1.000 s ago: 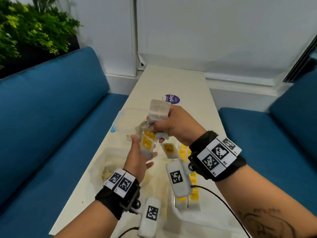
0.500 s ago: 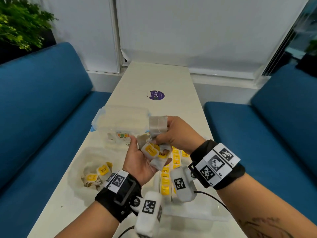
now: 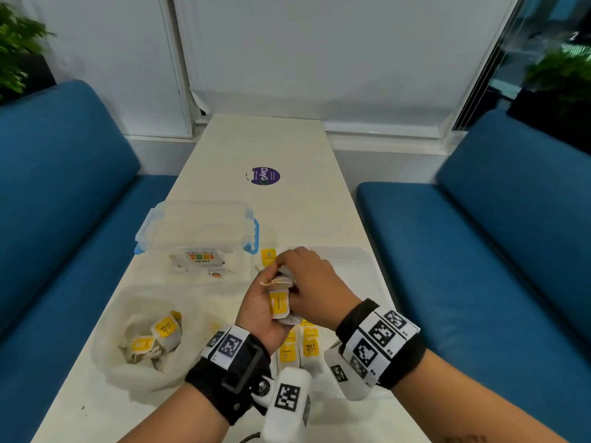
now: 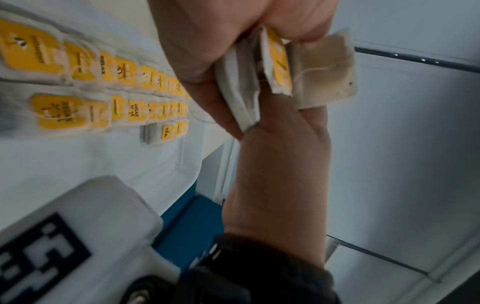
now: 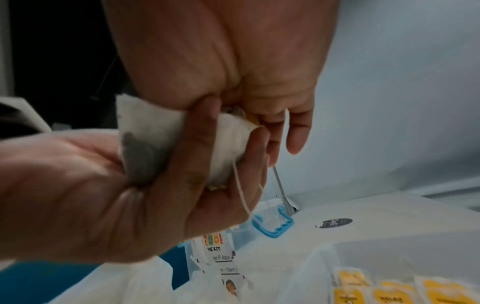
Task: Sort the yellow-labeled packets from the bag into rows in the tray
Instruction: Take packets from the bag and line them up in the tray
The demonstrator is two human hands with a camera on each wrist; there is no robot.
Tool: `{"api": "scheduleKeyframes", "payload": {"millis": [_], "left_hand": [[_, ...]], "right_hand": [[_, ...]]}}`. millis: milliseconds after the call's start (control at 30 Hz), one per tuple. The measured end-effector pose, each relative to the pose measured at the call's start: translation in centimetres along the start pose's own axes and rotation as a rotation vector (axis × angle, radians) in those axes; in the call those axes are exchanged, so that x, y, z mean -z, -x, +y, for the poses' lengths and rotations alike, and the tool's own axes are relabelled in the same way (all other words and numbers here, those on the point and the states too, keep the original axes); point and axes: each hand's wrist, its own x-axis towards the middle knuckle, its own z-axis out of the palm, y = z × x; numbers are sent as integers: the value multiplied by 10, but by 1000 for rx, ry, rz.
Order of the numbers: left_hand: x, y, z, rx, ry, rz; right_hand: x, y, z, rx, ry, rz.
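My left hand [image 3: 263,303] grips a small stack of tea packets [image 3: 279,304] above the near part of the tray, one yellow label facing up. My right hand [image 3: 302,274] comes over the stack and pinches its top packets. In the left wrist view the held packets [image 4: 241,86] fan out between both hands, with a tea bag [image 4: 327,72] sticking out. The right wrist view shows my left hand's fingers [image 5: 197,148] wrapped round a white packet [image 5: 153,133], a string dangling below. Rows of yellow-labeled packets [image 4: 85,82] lie in the white tray [image 3: 358,266]. The bag [image 3: 134,318] holds more packets [image 3: 153,337].
A clear lidded box with blue clips [image 3: 198,228] stands behind the bag and left of the tray. A purple sticker [image 3: 265,176] marks the table's middle. Blue sofas flank the narrow white table [image 3: 287,145] on both sides.
Both hands have come down and closer to me, over the tray. The loose packets between them are now gathered into one stack. My head has tipped down and turned right.
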Motion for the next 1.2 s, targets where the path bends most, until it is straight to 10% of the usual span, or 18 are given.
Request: {"api": "scheduleKeyframes", "payload": {"millis": [300,533,767,1200], "left_hand": [[10,-18,8,76,-81,55],[7,-18,5,39,-83,135],[6,-17,6,83,8,122],[15,-21,10,153,21,67]], "right_hand": [[12,6,7,29,-364,119],[6,-1,-3,114,-47,275],[18,-7,-4,-143,-715,131],[17,-14,4,-285,-1235,57]]}}
